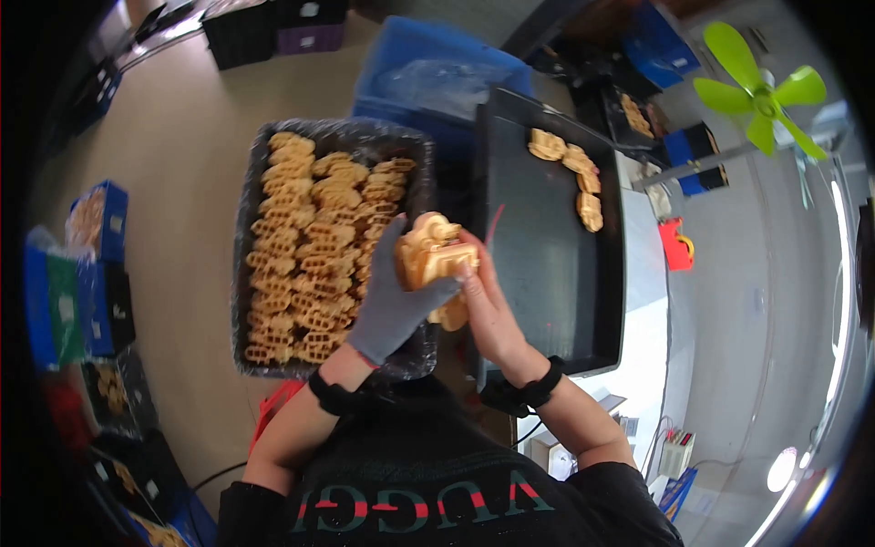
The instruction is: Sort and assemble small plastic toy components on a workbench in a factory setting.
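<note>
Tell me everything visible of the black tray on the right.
The black tray is rectangular and open-topped, with raised walls and a smooth, plastic-looking floor. Its long sides run near to far. A few tan pieces lie in a bent row toward its far right corner. The right hand overlaps its left side in view; contact is unclear.

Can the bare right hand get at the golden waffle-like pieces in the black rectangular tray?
Probably, once free: the right hand grips a held golden cluster; nothing visible blocks its way over the tray to those pieces.
</note>
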`<move>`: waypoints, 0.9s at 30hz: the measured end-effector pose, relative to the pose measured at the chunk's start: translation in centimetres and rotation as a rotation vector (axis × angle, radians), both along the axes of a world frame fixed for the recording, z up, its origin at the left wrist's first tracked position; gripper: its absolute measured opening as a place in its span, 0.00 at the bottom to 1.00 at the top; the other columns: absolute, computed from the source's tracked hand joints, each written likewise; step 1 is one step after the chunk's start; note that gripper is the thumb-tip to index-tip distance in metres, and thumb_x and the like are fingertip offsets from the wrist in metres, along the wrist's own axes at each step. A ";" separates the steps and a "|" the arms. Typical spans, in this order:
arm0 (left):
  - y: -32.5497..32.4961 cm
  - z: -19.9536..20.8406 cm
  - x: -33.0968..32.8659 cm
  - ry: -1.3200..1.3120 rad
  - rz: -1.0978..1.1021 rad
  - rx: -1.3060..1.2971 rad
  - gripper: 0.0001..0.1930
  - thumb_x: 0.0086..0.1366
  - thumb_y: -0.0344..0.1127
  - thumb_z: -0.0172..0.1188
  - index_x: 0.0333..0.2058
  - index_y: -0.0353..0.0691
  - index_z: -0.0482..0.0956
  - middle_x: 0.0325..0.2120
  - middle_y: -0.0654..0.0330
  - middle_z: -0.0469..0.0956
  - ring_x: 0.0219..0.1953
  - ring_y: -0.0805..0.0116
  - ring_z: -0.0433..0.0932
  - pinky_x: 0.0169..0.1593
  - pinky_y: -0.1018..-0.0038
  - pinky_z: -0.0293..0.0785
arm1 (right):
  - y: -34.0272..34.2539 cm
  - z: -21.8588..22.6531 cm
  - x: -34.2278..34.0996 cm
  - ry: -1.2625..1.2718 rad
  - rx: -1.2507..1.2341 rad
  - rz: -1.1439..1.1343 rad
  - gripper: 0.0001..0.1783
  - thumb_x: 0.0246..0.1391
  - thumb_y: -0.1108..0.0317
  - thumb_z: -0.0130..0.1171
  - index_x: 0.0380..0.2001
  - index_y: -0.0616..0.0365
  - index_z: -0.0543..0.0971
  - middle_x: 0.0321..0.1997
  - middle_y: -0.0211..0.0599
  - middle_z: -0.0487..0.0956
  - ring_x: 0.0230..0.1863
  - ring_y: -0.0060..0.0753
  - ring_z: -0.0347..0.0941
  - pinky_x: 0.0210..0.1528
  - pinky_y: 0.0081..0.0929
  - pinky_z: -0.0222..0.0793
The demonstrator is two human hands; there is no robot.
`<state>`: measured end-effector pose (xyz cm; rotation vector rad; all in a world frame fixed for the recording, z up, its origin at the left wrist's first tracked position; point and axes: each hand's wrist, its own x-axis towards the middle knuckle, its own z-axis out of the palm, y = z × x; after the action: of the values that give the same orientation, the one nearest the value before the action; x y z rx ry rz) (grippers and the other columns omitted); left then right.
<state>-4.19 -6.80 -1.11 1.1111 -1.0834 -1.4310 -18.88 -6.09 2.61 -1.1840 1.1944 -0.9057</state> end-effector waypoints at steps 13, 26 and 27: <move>-0.4 -5.2 0.9 0.754 -0.298 0.507 0.43 0.57 0.41 0.62 0.66 0.43 0.48 0.60 0.53 0.63 0.60 0.56 0.67 0.61 0.61 0.67 | -7.5 -1.6 -11.9 -0.065 0.290 0.183 0.41 0.61 0.32 0.36 0.59 0.58 0.67 0.54 0.40 0.74 0.52 0.33 0.71 0.53 0.29 0.66; 0.3 -3.5 0.2 0.703 -0.242 0.579 0.43 0.58 0.49 0.62 0.66 0.41 0.50 0.59 0.52 0.64 0.58 0.53 0.68 0.59 0.57 0.68 | -17.0 -13.2 -32.7 1.480 0.080 -0.438 0.37 0.41 0.51 0.66 0.54 0.46 0.63 0.52 0.47 0.74 0.53 0.57 0.70 0.52 0.52 0.68; 0.3 -3.5 0.1 0.738 -0.202 0.555 0.42 0.58 0.46 0.61 0.66 0.41 0.49 0.60 0.52 0.63 0.59 0.53 0.67 0.60 0.57 0.68 | -16.2 -13.2 -32.8 1.414 -0.013 -0.397 0.35 0.42 0.52 0.64 0.53 0.48 0.64 0.49 0.48 0.75 0.51 0.55 0.72 0.51 0.50 0.69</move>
<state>-4.08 -6.49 -4.58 0.7185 -0.2746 -2.1454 -51.72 -22.25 -10.62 -1.6573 2.5988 -0.2119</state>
